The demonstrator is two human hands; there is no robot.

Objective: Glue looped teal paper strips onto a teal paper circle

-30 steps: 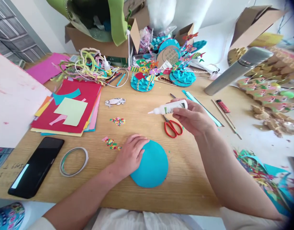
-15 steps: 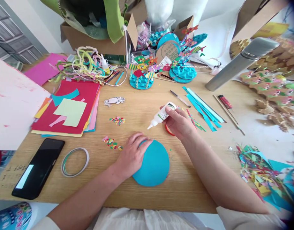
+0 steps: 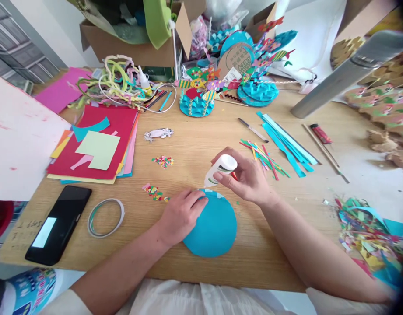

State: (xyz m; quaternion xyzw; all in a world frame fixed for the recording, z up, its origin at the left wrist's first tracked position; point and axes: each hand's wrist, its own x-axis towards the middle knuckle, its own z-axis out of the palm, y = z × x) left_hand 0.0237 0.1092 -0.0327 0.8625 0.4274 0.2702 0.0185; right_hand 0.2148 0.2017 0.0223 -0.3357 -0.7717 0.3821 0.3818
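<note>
A round blue disc (image 3: pixel 217 232) lies on the table in front of me. My left hand (image 3: pixel 183 216) presses on its upper left part, fingers close together and bent over the edge; the thumb is hidden. My right hand (image 3: pixel 245 177) is closed round a white glue bottle (image 3: pixel 225 165), tipped nozzle down at the disc's far edge. The nozzle tip is hard to make out there. Pale patches show along that far edge. Left of the hands lie two small heaps of coloured paper dots (image 3: pixel 162 162). Thin coloured paper strips (image 3: pixel 270 159) lie beyond my right hand.
At left are stacked coloured papers (image 3: pixel 89 148), a black phone (image 3: pixel 58 225) and a roll of tape (image 3: pixel 121 214). Finished blue paper crafts (image 3: pixel 197 107) stand at the back. A tall grey flask (image 3: pixel 332 83), blue strips (image 3: pixel 285 142) and paper scraps (image 3: pixel 362 232) are at right.
My right hand has brought the glue bottle down and left to the disc's far edge and tipped it steeper. Pale patches now show there. The view has shifted slightly.
</note>
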